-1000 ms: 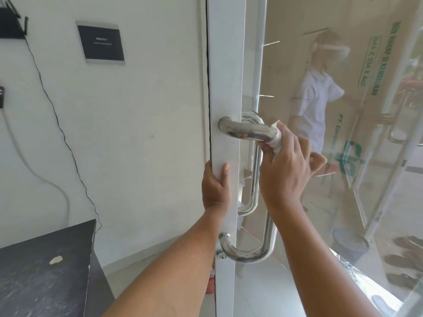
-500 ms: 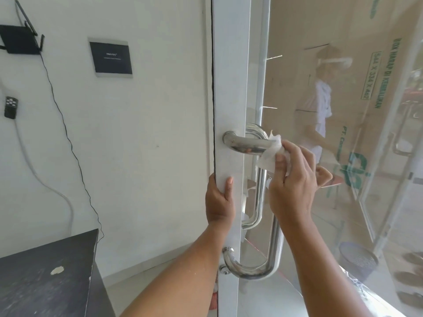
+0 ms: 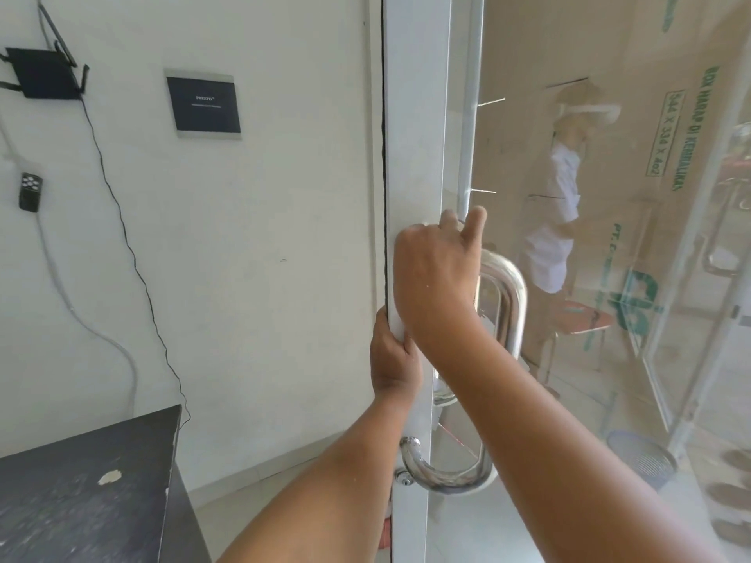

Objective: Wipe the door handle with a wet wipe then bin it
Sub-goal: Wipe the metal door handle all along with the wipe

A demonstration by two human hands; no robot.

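A chrome D-shaped door handle [image 3: 515, 296] is fixed to the white frame of a glass door [image 3: 414, 156]. Its lower bend [image 3: 445, 479] is bare. My right hand [image 3: 435, 278] is wrapped over the handle's upper end, right where it meets the frame. The wet wipe is hidden beneath that palm. My left hand [image 3: 393, 359] clamps the door's edge just below, thumb on the wall side.
Through the glass, a round mesh bin [image 3: 642, 457] stands on the floor at lower right, with sandals beside it. A dark cabinet top [image 3: 81, 493] fills the lower left. A router, a small plaque and hanging cables are on the white wall.
My right hand slid left with the wipe from the handle's curved end to its root at the frame. The wipe is now covered. My left hand kept its hold.
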